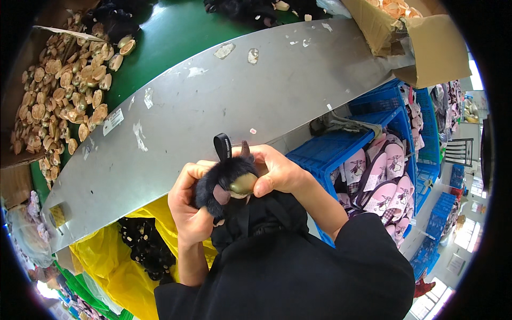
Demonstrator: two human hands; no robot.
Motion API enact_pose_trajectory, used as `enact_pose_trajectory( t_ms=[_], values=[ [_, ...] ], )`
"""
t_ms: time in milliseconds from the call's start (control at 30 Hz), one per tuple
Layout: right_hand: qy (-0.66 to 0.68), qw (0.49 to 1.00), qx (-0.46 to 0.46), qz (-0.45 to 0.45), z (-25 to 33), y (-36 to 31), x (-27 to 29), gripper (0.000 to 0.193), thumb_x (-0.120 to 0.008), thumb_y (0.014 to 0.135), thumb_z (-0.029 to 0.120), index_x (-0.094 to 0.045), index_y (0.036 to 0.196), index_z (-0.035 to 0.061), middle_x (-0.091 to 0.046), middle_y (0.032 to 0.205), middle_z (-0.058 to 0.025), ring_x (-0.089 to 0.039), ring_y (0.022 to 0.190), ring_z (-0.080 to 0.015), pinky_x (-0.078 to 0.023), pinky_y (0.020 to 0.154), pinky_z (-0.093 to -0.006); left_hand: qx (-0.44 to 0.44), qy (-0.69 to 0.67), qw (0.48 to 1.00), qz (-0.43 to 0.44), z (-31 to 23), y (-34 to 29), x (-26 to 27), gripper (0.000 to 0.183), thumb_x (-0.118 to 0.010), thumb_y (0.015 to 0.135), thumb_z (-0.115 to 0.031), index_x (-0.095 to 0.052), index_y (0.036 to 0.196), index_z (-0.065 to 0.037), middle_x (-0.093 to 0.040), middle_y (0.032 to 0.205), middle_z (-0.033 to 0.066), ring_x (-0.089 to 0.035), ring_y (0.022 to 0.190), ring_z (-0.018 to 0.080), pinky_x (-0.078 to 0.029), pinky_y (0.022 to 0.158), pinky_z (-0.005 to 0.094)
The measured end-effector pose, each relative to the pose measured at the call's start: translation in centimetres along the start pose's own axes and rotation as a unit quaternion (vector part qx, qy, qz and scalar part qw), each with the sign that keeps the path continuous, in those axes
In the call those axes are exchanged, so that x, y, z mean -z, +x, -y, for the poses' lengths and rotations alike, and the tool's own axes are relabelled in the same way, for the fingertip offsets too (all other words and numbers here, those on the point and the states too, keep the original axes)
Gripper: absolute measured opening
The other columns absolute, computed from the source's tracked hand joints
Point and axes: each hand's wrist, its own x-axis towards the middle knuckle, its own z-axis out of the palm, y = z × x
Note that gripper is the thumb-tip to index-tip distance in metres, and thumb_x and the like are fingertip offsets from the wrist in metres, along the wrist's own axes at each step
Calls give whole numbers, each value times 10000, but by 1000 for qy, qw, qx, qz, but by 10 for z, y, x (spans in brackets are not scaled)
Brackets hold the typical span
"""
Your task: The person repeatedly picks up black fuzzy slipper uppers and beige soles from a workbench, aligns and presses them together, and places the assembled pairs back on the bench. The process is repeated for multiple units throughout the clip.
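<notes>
Close to my body I hold a black furry plush charm (215,177) between both hands. A black strap loop (223,145) stands up from its top, and brownish ear-like flaps show on it. A shiny olive-gold plastic shell (244,184) sits against the fur on its right side. My left hand (188,205) is closed round the left side of the plush. My right hand (278,169) grips the other side, its thumb at the edge of the shell. Whether the shell is fully seated cannot be made out. Several fingers are hidden behind the fur.
A curved grey metal ledge (213,85) borders a green belt (176,32). Many gold shells (64,90) fill a carton at the left. A cardboard box (440,48) is at far right, above blue crates (330,152) of pink slippers (384,181). A yellow bag (112,261) holds black pieces.
</notes>
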Motion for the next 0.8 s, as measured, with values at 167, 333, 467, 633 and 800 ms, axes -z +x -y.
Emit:
enact_pose_trajectory(
  t_ms=[167,333,467,633,800],
  values=[
    [-5,1000,-13,17,4,-2,-6,542,-889,777,297,-589,1141,30,-580,1015,-17,-579,929,-108,-522,780,-251,-17,-3,1000,-10,-2,-3,-3,228,-716,939,-115,-578,1060,19,-652,1087,89,-586,950,104,-468,854,234],
    [-193,971,139,-29,9,-2,-27,395,-877,783,209,-604,1008,34,-535,1112,-46,-539,1029,-156,-450,878,-316,-50,31,998,-21,0,1,-2,267,-710,945,-164,-570,1075,23,-589,1153,114,-549,919,98,-454,842,225],
    [-410,874,245,-87,13,-8,-44,360,-889,761,178,-586,900,41,-556,973,-93,-568,874,-228,-469,753,-314,-65,65,996,20,1,-2,10,310,-699,856,-72,-538,1104,19,-488,1181,131,-487,944,132,-421,875,264],
    [-442,855,260,-84,10,-16,-55,346,-875,776,153,-563,866,34,-533,788,-96,-556,651,-257,-460,573,-333,-41,12,996,77,-1,-8,13,467,-625,685,36,-498,1133,3,-497,1103,131,-486,1016,188,-411,920,306],
    [-453,828,331,-20,5,-18,-61,321,-828,758,136,-536,830,23,-529,761,-133,-570,634,-322,-469,551,-377,-159,-6,978,135,7,-8,16,452,-738,765,-52,-490,1139,-4,-539,990,127,-530,884,219,-453,826,340]
  ],
)
